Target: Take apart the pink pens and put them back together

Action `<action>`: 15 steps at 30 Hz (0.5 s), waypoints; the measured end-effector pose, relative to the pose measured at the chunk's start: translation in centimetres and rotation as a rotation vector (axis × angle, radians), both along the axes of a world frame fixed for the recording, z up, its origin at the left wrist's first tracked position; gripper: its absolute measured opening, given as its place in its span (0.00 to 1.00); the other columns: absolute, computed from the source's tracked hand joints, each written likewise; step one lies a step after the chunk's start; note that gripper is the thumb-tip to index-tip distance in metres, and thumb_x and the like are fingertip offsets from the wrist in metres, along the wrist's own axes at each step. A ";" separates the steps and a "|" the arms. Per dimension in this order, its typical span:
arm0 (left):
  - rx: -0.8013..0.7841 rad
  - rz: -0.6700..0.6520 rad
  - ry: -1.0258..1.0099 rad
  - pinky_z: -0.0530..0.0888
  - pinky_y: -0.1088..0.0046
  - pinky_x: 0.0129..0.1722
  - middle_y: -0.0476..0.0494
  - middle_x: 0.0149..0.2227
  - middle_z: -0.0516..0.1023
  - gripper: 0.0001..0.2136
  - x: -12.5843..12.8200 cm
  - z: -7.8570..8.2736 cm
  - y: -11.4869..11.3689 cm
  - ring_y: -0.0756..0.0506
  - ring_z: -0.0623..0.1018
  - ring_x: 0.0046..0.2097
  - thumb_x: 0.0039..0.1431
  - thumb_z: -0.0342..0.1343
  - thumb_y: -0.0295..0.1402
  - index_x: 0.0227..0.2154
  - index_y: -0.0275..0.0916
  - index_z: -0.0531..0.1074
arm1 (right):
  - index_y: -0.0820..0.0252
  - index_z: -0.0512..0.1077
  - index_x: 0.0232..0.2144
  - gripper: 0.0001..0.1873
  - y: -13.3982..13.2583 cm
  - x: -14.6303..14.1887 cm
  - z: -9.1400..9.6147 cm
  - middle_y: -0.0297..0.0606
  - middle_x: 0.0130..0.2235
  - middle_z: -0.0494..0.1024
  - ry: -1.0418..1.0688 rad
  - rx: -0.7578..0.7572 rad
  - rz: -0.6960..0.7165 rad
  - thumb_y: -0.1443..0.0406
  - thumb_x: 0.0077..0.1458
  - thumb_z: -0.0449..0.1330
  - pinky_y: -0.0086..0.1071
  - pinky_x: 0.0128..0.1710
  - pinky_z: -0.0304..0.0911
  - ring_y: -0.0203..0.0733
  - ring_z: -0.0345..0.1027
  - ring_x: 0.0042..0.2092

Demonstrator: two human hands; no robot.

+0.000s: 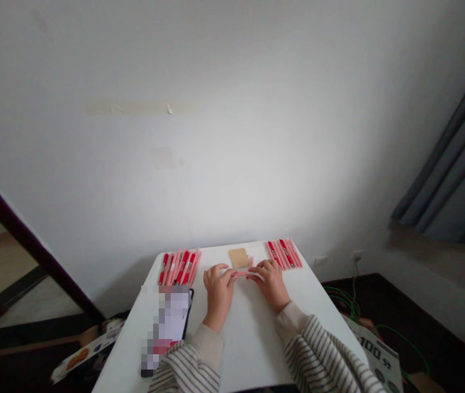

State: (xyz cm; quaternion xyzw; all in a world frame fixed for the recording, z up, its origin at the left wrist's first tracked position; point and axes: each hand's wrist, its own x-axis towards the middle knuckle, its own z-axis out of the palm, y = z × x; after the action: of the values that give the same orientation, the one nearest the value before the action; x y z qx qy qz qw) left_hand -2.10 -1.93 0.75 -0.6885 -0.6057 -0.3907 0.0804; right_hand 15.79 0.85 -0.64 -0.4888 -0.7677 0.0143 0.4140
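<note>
Over the far middle of the white table (252,338), my left hand (219,289) pinches the left end of a slim pink pen-like stick (241,274). My right hand (270,281) has its fingers closed at the stick's other end, near a small red part. A second short pink piece (251,262) stands out beside the right fingertips; whether it joins the first cannot be made out. Just beyond the hands lies a tan square pad (238,257). Pink and red pen-like sticks lie side by side in a left group (180,267) and a right group (284,254).
A phone (171,322), partly blurred out, lies by my left forearm. The table's far edge is close to a white wall (236,164). On the floor at right are green cables (341,297) and a printed box (374,349). A grey curtain (453,180) hangs at right.
</note>
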 end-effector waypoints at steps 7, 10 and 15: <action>-0.008 0.035 -0.015 0.64 0.60 0.50 0.43 0.42 0.73 0.08 -0.1 -0.1 0.1 0.42 0.68 0.47 0.57 0.54 0.35 0.34 0.47 0.78 | 0.48 0.77 0.39 0.08 0.3 0.3 -0.4 0.38 0.38 0.74 -0.002 -0.002 -0.061 0.63 0.57 0.60 0.38 0.45 0.55 0.45 0.61 0.45; -0.006 0.020 -0.023 0.63 0.60 0.50 0.43 0.43 0.73 0.08 -0.1 -0.2 0.1 0.43 0.68 0.47 0.57 0.54 0.36 0.35 0.47 0.78 | 0.48 0.78 0.37 0.08 0.2 0.3 -0.3 0.38 0.38 0.74 0.018 -0.020 -0.050 0.64 0.58 0.59 0.39 0.46 0.54 0.45 0.60 0.45; -0.014 -0.008 -0.033 0.63 0.59 0.51 0.44 0.43 0.73 0.08 -0.1 -0.2 0.1 0.43 0.68 0.48 0.57 0.54 0.37 0.34 0.48 0.78 | 0.48 0.78 0.36 0.07 0.0 0.2 0.0 0.37 0.37 0.73 0.030 -0.044 -0.033 0.63 0.57 0.60 0.39 0.46 0.53 0.44 0.60 0.45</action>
State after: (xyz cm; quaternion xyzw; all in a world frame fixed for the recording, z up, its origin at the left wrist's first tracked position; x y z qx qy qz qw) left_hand -2.16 -1.83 0.57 -0.6849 -0.6068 -0.3982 0.0641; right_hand 16.03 0.86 -0.69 -0.5100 -0.7529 0.0315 0.4149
